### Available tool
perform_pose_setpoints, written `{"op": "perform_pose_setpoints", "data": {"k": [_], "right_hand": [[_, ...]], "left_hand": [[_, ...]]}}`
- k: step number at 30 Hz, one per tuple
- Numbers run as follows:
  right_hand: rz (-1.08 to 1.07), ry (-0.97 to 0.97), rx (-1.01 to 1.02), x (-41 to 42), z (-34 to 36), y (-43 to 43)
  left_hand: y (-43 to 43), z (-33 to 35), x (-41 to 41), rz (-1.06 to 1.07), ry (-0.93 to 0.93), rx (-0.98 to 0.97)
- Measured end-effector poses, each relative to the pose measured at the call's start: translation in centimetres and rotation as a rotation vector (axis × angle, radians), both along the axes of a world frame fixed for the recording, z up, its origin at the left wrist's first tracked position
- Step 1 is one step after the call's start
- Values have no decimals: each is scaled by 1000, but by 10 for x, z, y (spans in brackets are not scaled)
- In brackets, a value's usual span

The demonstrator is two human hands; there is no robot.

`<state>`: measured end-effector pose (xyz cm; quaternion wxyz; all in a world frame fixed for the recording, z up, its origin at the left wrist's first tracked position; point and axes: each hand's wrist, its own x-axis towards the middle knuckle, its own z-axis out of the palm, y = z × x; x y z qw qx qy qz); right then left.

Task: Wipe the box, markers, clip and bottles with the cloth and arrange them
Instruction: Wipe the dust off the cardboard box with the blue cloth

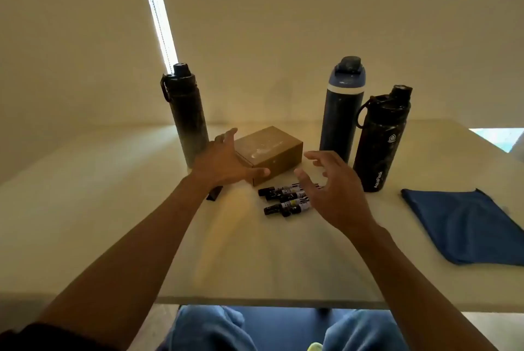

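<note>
Both hands are spread and hold nothing. The left hand (pixel 224 160) reaches to the left end of the cardboard box (pixel 269 152); whether its thumb touches the box cannot be told. The right hand (pixel 331 191) hovers in front of the box, over the markers (pixel 283 198). A small black clip (pixel 214 192) lies left of the box, partly hidden by the left wrist. One black bottle (pixel 187 112) stands left of the box, while a blue bottle (pixel 341 112) and a second black bottle (pixel 380 140) stand to its right. The blue cloth (pixel 465 225) lies flat on the table (pixel 113 194), well to the right of the box.
</note>
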<state>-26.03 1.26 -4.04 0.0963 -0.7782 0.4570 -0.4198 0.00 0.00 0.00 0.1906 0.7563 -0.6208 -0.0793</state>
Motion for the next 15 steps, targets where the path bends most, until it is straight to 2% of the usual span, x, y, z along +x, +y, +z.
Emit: {"op": "perform_pose_setpoints", "data": {"k": [4, 6, 12, 15], "right_hand": [[-15, 33, 56, 7, -8, -5], [-31, 41, 48, 9, -8, -7], [-58, -15, -10, -2, 2, 0], [-112, -48, -42, -15, 7, 8]], "left_hand": [[-21, 4, 11, -42, 18, 106], [-23, 3, 10, -37, 33, 84], [-1, 10, -3, -13, 160, -217], [25, 12, -21, -29, 233, -308]]}}
